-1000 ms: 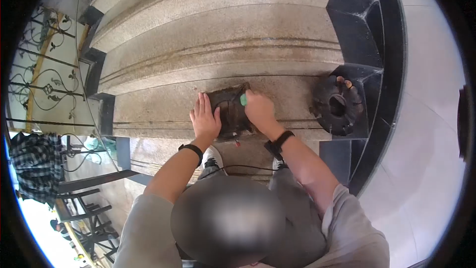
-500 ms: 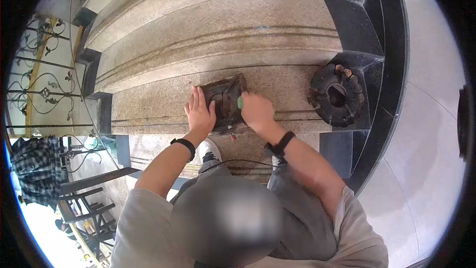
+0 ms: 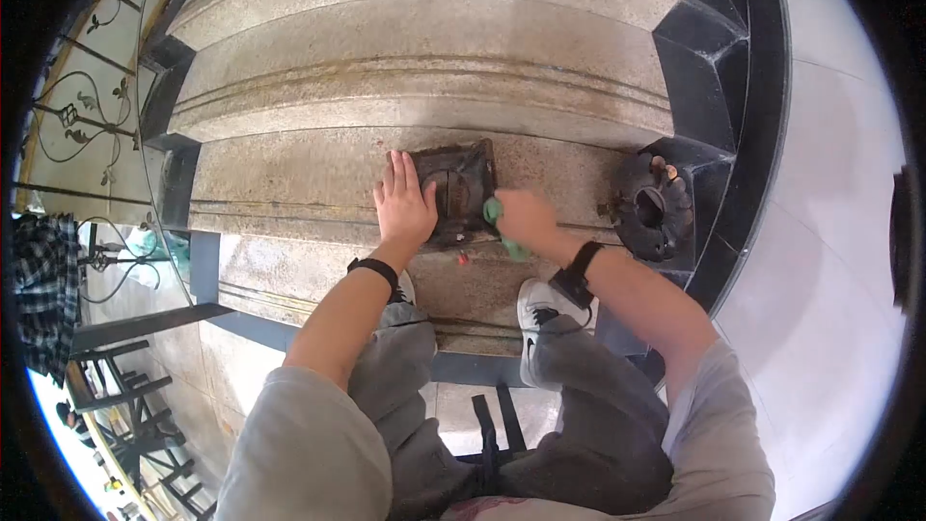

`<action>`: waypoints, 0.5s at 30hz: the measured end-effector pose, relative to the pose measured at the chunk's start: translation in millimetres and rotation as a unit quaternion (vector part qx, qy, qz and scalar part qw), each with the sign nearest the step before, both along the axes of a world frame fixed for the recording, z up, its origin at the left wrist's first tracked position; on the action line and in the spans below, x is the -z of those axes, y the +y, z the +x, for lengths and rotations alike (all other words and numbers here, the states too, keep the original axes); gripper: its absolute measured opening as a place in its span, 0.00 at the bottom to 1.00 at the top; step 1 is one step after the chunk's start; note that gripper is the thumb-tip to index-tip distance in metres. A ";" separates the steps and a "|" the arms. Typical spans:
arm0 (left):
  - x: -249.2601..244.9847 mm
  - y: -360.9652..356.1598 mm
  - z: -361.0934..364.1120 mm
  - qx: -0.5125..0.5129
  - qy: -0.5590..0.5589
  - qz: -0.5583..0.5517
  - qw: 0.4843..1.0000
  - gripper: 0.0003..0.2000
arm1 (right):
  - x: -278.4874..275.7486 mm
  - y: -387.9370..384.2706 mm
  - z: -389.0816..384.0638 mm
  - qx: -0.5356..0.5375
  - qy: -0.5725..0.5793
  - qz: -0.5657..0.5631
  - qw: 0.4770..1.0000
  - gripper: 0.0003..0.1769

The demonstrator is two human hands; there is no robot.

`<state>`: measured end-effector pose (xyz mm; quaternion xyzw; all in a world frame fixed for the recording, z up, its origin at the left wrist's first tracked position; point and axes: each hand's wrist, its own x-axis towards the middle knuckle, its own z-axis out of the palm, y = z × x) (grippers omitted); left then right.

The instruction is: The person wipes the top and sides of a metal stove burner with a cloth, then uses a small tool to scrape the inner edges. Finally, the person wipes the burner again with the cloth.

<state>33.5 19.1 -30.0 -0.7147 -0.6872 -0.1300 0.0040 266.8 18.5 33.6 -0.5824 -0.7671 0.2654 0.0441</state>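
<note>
Plate [image 3: 463, 191], dark and roughly square, lies on the speckled stair step [image 3: 289, 171] in front of the person, with raised lines on its upper face. Left hand [image 3: 405, 214] rests flat on the plate's left side, fingers laid close together and pointing away from the body, thumb apart from them over the plate. Right hand [image 3: 526, 220] is curled into a fist around a green object [image 3: 493, 209], at the plate's right edge; green shows on two sides of the fist. The object's working end cannot be made out; whether it touches the plate cannot be told. Small red piece [image 3: 463, 259] sits just beyond the plate's near edge. Dark ring [image 3: 675, 217] with a scalloped rim and central hole stands to the right, well apart from the plate, by the black stair border [image 3: 719, 203]. White shoe [image 3: 533, 328] is below the right hand.
</note>
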 end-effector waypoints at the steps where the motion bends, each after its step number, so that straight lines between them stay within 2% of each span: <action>1: -1.1 1.8 -2.2 0.005 -0.004 0.001 1.000 0.35 | 2.1 -1.0 -0.9 0.005 -0.004 0.001 1.000 0.13; 4: -0.3 2.1 0.4 0.003 -0.018 0.019 1.000 0.35 | 16.1 2.7 2.1 0.023 0.037 -0.011 0.999 0.16; 9: -6.6 -1.4 -0.5 0.018 -0.016 -0.001 1.000 0.36 | 25.0 38.7 -1.5 0.006 0.026 0.083 0.996 0.25; 11: -3.1 0.0 -0.7 0.016 -0.005 0.011 1.000 0.37 | 53.7 69.5 -3.3 0.027 0.065 0.106 0.992 0.23; 13: -0.9 0.6 0.1 0.013 0.000 0.023 1.000 0.37 | 60.4 72.9 -5.2 0.046 0.099 0.128 0.986 0.21; 15: 1.4 0.3 -0.7 0.008 0.007 0.030 1.000 0.37 | 61.3 66.4 -5.4 0.082 0.112 0.134 0.981 0.15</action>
